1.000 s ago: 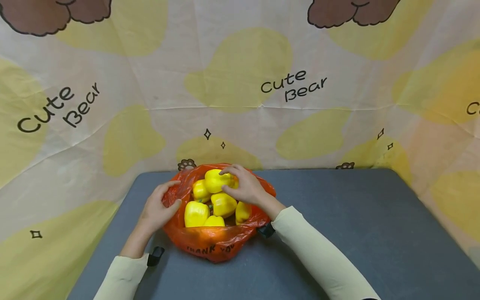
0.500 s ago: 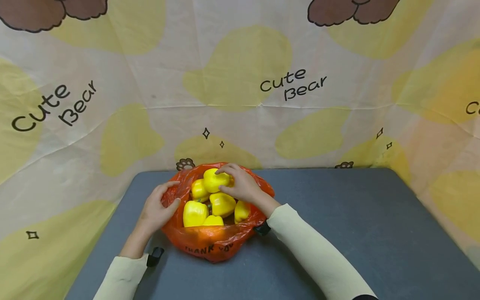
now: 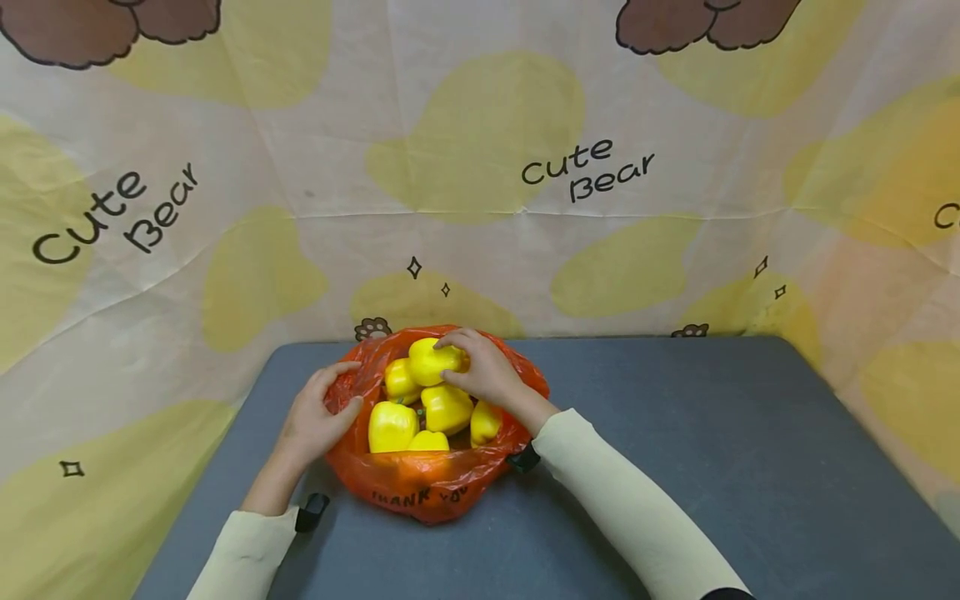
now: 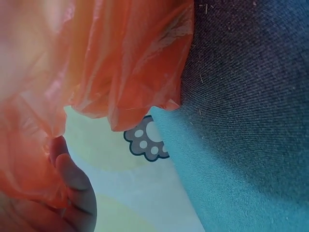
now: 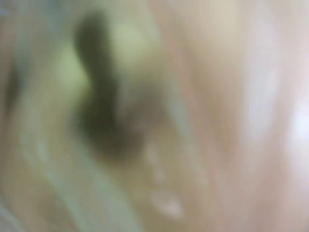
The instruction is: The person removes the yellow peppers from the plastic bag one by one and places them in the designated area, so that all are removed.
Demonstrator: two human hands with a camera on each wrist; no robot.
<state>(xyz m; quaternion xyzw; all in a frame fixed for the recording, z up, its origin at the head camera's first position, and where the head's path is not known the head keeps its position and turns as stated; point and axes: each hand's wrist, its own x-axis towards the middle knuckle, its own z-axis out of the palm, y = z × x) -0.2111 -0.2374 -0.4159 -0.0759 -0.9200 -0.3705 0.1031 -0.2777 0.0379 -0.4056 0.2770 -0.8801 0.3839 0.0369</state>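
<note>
An orange-red plastic bag (image 3: 420,483) printed "THANK YOU" stands with its mouth wide, several yellow bell peppers (image 3: 447,408) piled inside. At its left rim, my left hand (image 3: 315,417) grips the plastic between thumb and fingers. The left wrist view shows the curled fingers (image 4: 77,186) against the thin bag (image 4: 140,58). Reaching over the right side of the mouth, my right hand (image 3: 487,367) holds the topmost bell pepper (image 3: 431,362), thumb and fingers around its right side. That hand hides part of this pepper. The right wrist view is blurred close to the bag.
A grey table (image 3: 675,467) carries the bag near its back edge. Behind it hangs a cream and yellow cloth (image 3: 465,150) with "Cute Bear" lettering. The left wrist view shows the cloth's paw print (image 4: 147,140) beyond the table's edge.
Almost nothing differs. The right hand and sleeve have shifted slightly left since a second ago, still at the top bell pepper. The left hand keeps its place at the bag's rim.
</note>
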